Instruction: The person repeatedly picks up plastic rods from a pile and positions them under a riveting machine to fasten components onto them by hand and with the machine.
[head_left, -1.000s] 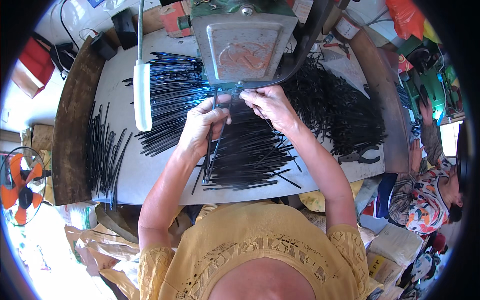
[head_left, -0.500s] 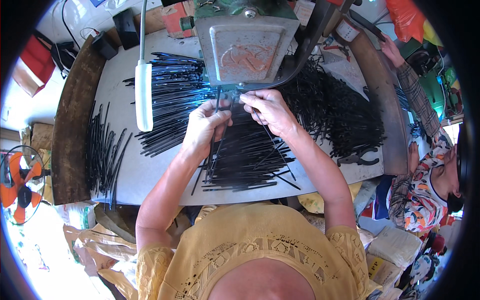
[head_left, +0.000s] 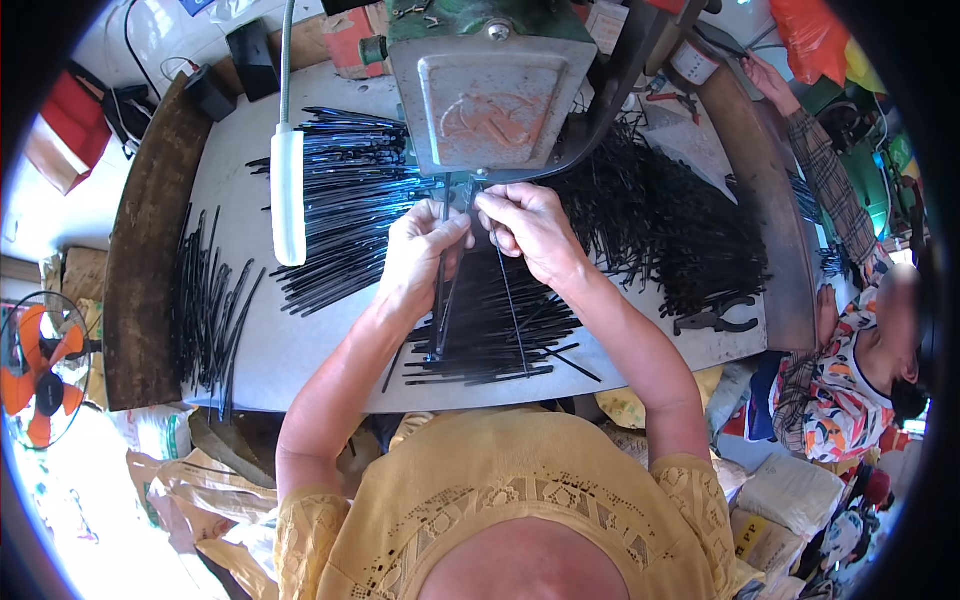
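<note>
Pinching thin black strips (head_left: 438,320) with left hand (head_left: 422,248) and right hand (head_left: 537,232) close together, at the machine's (head_left: 490,115) near side over the table (head_left: 280,345); apparently lining these up, likely calling next for steady placement.

Just in front of the green-and-grey machine (head_left: 490,110) at twelve o'clock, the left hand (head_left: 428,250) and right hand (head_left: 532,232) pinch thin black rods (head_left: 440,300) over the table (head_left: 345,345), with a white lamp (head_left: 288,200) at ten, a dense black pile (head_left: 690,225) at two and pliers (head_left: 717,318) at three.
</note>
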